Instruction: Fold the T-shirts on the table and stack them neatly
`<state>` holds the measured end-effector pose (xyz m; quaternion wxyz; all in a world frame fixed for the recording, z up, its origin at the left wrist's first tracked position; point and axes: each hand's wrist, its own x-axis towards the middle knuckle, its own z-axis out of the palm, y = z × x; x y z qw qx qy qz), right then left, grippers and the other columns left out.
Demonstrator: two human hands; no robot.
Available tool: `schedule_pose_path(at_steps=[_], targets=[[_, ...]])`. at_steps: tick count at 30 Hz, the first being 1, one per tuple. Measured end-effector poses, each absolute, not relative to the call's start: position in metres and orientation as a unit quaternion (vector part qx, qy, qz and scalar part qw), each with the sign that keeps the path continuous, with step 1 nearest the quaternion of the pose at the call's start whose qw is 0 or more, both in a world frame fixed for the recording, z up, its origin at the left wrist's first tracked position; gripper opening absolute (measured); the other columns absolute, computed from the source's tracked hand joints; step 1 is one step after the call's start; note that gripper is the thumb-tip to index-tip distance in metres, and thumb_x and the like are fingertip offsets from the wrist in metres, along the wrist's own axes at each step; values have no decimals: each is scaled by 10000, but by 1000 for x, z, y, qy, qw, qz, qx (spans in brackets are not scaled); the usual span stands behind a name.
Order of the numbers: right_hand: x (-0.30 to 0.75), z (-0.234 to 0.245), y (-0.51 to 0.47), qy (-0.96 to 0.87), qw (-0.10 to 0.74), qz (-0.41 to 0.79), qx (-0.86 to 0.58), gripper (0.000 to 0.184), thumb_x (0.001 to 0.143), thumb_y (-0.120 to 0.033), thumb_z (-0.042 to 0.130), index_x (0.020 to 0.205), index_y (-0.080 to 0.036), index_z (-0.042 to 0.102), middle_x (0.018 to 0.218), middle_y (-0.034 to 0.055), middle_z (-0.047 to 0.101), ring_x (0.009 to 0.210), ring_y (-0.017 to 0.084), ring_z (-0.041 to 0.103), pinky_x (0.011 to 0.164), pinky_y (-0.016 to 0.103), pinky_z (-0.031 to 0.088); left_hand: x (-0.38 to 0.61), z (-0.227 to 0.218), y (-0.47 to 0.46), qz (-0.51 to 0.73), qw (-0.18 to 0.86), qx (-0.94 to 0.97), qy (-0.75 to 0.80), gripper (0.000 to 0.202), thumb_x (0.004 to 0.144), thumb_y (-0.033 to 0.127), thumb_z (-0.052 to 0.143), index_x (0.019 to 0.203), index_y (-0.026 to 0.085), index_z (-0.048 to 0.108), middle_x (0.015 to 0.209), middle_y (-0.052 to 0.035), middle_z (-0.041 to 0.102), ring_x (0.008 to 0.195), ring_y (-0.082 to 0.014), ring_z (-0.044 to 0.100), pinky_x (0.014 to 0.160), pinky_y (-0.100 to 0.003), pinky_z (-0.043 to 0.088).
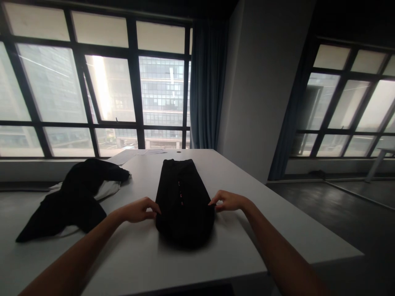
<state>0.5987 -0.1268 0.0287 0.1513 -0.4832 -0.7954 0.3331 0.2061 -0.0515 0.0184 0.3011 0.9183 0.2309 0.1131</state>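
Note:
A black garment, folded into a long narrow shape, lies lengthwise on the white table. Small light and reddish marks run down its middle. My left hand pinches its left edge between thumb and fingers, a little below the middle. On the opposite edge, at about the same height, my right hand pinches the cloth too. The near end of the garment looks rounded and slightly raised. Which kind of garment it is, I cannot tell.
To the left lies a crumpled black and white cloth. Sheets of paper rest on the far left part of the table. Beyond stand windows, a blue curtain and a pale pillar. The table's right edge borders dark floor.

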Motion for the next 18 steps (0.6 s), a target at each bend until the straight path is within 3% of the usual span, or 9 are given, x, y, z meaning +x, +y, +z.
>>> schedule_pose_path(at_steps=[2,5,7,9,11,13,15,18], targets=[[600,27,-125,-784,144,388,-463,327,715,-455,741,816,-144,764,752,25,711,727,177,634,741,298,506,205,17,-47,98,375,895,219,322,807,492,669,952,228,784,907,-55,767,818,-230,681,769,-327,536],[594,17,-109,-744,284,386,-465,478,743,-596,690,805,-123,713,727,26,668,687,170,605,675,295,498,211,3,-29,188,460,830,254,431,759,551,694,941,166,763,853,-85,749,780,-240,673,718,-347,534],[587,6,-94,-680,393,326,-525,560,816,-657,585,955,-126,696,786,48,677,708,178,616,657,295,500,220,-11,-17,295,469,769,318,523,757,588,671,1027,142,725,826,-76,729,740,-222,657,693,-349,525],[580,-6,-80,-616,432,265,-604,596,888,-638,501,1183,-138,633,860,70,692,746,183,636,669,295,509,226,-22,-8,358,444,716,402,636,769,609,638,1188,130,649,818,-62,713,675,-188,627,638,-324,503],[576,-16,-72,-596,413,226,-651,587,925,-563,500,1339,-149,541,929,85,702,790,184,652,727,305,520,229,-26,-6,362,418,695,459,746,780,609,621,1340,123,537,859,-65,710,629,-160,597,596,-300,477],[576,-21,-70,-617,377,208,-659,560,917,-480,563,1374,-158,524,1017,102,703,852,190,661,801,320,522,226,-25,-8,344,409,704,468,804,775,609,629,1405,138,469,945,-83,714,649,-156,601,605,-295,475],[577,-23,-73,-647,345,202,-650,529,869,-407,650,1339,-176,570,1138,115,683,941,204,656,864,334,516,220,-22,-11,321,410,726,449,819,750,623,651,1399,156,476,976,-87,715,702,-171,619,636,-300,479],[578,-22,-77,-662,321,202,-647,525,802,-314,724,1299,-186,612,1241,119,648,982,213,645,898,351,514,211,-20,-13,278,406,761,423,804,695,637,700,1331,170,546,836,-36,702,705,-175,611,644,-291,459]])
